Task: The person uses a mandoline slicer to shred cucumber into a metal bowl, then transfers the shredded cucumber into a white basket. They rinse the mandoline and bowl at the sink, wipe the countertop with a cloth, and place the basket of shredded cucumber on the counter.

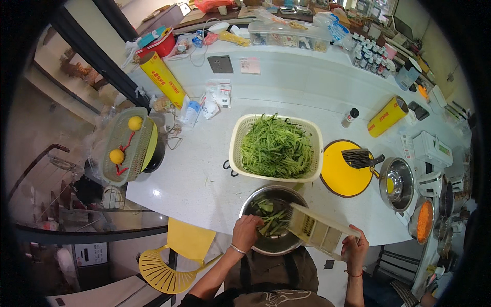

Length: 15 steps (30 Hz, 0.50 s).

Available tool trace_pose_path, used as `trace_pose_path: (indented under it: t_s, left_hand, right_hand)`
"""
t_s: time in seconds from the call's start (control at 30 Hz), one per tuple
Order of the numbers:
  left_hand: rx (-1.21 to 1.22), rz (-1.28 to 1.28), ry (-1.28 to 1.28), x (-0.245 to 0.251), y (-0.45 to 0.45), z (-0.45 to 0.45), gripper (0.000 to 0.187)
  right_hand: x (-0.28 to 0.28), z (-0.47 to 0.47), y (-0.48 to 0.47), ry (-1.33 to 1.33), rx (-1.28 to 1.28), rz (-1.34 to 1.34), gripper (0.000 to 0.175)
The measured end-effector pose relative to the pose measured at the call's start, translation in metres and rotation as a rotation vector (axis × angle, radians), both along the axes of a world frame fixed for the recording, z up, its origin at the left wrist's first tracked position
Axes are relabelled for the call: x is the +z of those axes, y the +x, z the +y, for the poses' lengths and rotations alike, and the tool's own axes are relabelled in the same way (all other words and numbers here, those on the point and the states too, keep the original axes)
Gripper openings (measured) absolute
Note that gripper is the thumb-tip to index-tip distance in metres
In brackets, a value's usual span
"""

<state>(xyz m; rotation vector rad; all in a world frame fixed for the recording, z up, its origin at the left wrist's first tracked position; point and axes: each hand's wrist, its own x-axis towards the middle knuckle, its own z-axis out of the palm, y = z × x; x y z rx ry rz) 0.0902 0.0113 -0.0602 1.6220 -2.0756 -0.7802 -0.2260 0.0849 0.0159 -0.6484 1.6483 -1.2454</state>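
My right hand (355, 245) grips the near end of a pale plastic grater (320, 234), whose far end tilts over a steel bowl (247, 203). In the bowl lie green vegetable strips and pieces (268, 218). My left hand (247, 230) is at the bowl's left rim with its fingers curled over the edge; whether it pinches a piece is hidden. Just beyond the bowl stands a cream plastic basket (233, 153) heaped with shredded green vegetable (278, 147).
Right of the basket, a cleaver (356, 158) lies on a round yellow cutting board (337, 180). Farther right are a steel bowl (385, 192) and a bowl of orange shreds (424, 220). A basket with lemons (111, 142) stands left. A yellow chair (168, 274) is below left.
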Motion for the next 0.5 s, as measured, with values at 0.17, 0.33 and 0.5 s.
trace_pose_path:
  t_s: [0.17, 0.33, 0.5]
  left_hand:
    - [0.316, 0.153, -0.13, -0.023, 0.058, -0.034, 0.023]
    - [0.525, -0.143, -0.191, -0.077, 0.152, -0.104, 0.038]
    - [0.4, -0.165, 0.09, -0.119, 0.178, -0.125, 0.022]
  right_hand:
    - [-0.008, 0.008, -0.019, -0.154, -0.265, -0.163, 0.036]
    - [-0.039, 0.037, -0.052, -0.216, -0.505, -0.512, 0.037]
    - [-0.091, 0.073, -0.076, -0.211, -0.672, -0.876, 0.029]
